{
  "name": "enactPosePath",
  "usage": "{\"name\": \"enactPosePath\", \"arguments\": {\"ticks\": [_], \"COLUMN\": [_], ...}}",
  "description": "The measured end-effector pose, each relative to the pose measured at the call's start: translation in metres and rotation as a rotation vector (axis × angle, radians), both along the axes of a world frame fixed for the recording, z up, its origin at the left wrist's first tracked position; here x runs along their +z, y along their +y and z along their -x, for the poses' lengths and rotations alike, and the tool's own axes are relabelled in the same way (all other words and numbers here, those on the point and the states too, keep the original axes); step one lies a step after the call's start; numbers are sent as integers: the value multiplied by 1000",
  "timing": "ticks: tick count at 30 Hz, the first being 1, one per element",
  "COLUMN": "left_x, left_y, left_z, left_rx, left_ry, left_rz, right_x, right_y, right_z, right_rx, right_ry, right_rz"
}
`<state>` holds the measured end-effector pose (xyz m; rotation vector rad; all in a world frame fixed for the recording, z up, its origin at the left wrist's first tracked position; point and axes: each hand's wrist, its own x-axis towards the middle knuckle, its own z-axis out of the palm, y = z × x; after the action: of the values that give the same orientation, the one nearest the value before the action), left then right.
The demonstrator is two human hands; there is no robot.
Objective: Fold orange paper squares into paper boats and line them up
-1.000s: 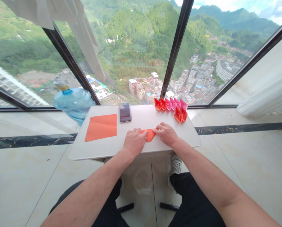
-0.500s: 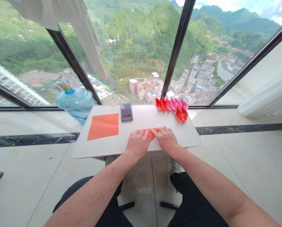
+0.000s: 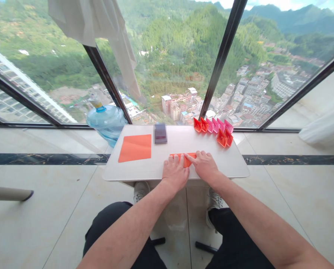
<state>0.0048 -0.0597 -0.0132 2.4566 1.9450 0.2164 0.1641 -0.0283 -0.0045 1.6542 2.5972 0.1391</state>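
Note:
A folded piece of orange paper (image 3: 187, 161) lies near the front edge of the white table, partly hidden under both hands. My left hand (image 3: 175, 171) holds its left part against the tabletop, fingers over the far edge and thumb at the near side. On its right end is my right hand (image 3: 206, 164), the index finger stretched left across the paper and the other fingers bent over the far edge. The fingertips of the two hands nearly meet on top of the paper.
On the white table (image 3: 144, 172) lies a flat orange sheet (image 3: 135, 148) at left. A small blurred dark item (image 3: 160, 133) is at the back. Several folded red and pink paper pieces (image 3: 213, 126) stand back right. A blue water jug (image 3: 106, 121) is behind the left corner.
The whole view has shifted, so the table appears further right. My right index finger reaches a little further across the orange paper; both hands stay on it.

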Motion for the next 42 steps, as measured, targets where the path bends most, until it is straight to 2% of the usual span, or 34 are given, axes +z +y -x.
{"name": "enactPosePath", "arguments": {"ticks": [10,18,26,33,38,42], "left_x": [-5,3,-7,-9,-8,-9], "left_y": [1,3,1,5,7,7], "left_z": [3,3,6,5,6,8], "left_rx": [-20,-6,-6,31,12,9], "left_ry": [29,31,-17,-47,-56,-76], "left_rz": [-26,-2,0,75,32,30], "right_x": [2,2,-1,2,3,1], "right_y": [2,3,3,10,13,15], "right_z": [0,-4,-26,-13,2,8], "right_rx": [3,-1,-112,-243,-72,-52], "right_ry": [26,44,95,238,330,255], "right_rz": [13,7,-4,-91,-68,1]}}
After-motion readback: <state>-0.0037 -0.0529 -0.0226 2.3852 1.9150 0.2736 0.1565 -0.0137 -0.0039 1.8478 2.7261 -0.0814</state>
